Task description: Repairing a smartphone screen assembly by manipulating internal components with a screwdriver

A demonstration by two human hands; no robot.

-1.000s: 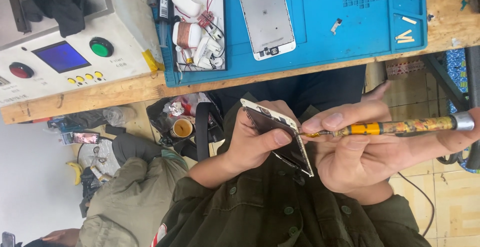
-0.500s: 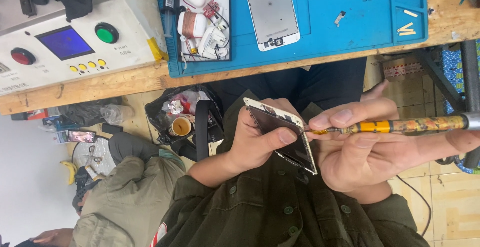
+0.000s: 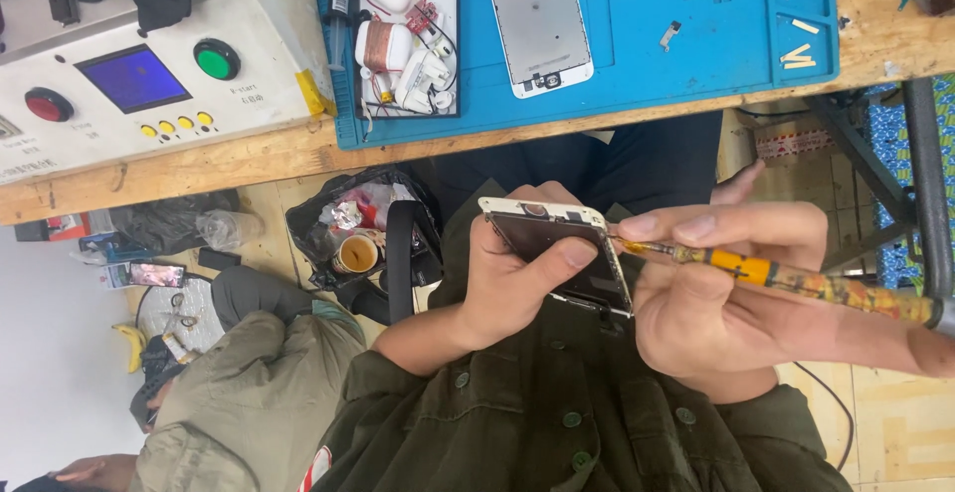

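— Close in, what have we got?
— The left hand (image 3: 517, 288) is wrapped around a phone frame (image 3: 562, 253), thumb pressed across its dark face, fingers clenched behind it. It's held up over the lap, below the bench edge, above a dark green buttoned jacket (image 3: 557, 422).
— And the other hand?
— The right hand (image 3: 716, 303) grasps a screwdriver (image 3: 786, 278) with an orange and patterned handle. Fingers pinch the shaft near the front, and the tip meets the phone frame's right edge near the top corner.
— Off to the side?
— Lower left, another person in an olive jacket (image 3: 249, 393) is down by the floor. Just beyond, an open black bag (image 3: 363, 233) full of scraps and a small cup sits on the floor.
— Further up?
— The wooden bench (image 3: 249, 159) runs across. On it lies a blue work mat (image 3: 637, 64) with a phone screen panel (image 3: 537, 19) face down, a tray of white parts and wires (image 3: 403, 34) to its left, and a few small bits on the right.
— Far left?
— A cream machine (image 3: 149, 64) with a blue display, a green button and a red button.
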